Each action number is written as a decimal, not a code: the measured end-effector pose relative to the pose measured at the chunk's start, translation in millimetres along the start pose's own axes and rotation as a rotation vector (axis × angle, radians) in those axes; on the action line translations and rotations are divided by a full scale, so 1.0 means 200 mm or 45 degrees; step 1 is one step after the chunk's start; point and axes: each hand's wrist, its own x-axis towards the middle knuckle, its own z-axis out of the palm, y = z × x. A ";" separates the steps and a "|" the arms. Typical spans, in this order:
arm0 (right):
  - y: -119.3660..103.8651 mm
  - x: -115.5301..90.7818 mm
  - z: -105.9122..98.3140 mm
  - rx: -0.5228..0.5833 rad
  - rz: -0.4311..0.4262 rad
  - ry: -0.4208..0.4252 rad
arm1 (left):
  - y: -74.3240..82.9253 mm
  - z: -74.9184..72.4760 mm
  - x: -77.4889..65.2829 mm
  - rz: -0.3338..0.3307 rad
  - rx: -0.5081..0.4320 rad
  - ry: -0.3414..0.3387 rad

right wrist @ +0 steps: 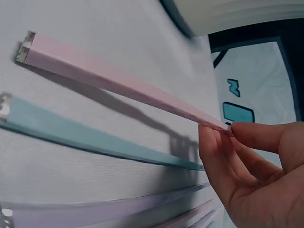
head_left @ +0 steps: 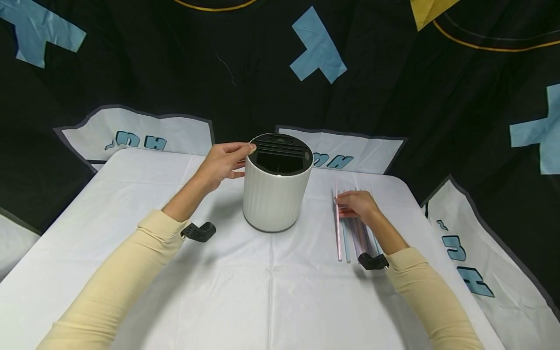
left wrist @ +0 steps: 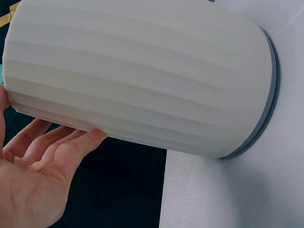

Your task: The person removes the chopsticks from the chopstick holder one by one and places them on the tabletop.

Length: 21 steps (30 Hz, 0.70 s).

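A white ribbed cylindrical container (head_left: 274, 201) with a black slotted top (head_left: 282, 154) stands on the table. My left hand (head_left: 225, 164) holds it by its upper left edge, the thumb over the rim and the fingers against the side (left wrist: 47, 147). To the right, my right hand (head_left: 356, 204) pinches a long thin pink stick (right wrist: 109, 78) between thumb and fingertips. The stick's near end is clear and sits a little off the cloth, above its shadow. Beside it lies a blue-green stick (right wrist: 85, 137), then a lilac one (right wrist: 71, 216). Several more are partly hidden under my hand.
A white cloth (head_left: 245, 301) covers the table. Behind it hangs a dark backdrop (head_left: 183, 63) with light blue patches. White lettered panels (head_left: 144, 129) hang along the table's far and right edges. Black straps (head_left: 199, 232) ring both wrists.
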 end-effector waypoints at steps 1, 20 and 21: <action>0.01 0.00 0.00 -0.009 0.000 0.014 | 0.00 0.00 0.00 -0.001 -0.003 0.000; 0.10 0.00 0.02 -0.096 -0.006 0.152 | 0.01 0.02 -0.01 -0.002 -0.021 -0.009; 0.10 0.00 0.02 -0.095 -0.002 0.157 | 0.01 0.02 0.00 -0.003 -0.021 -0.012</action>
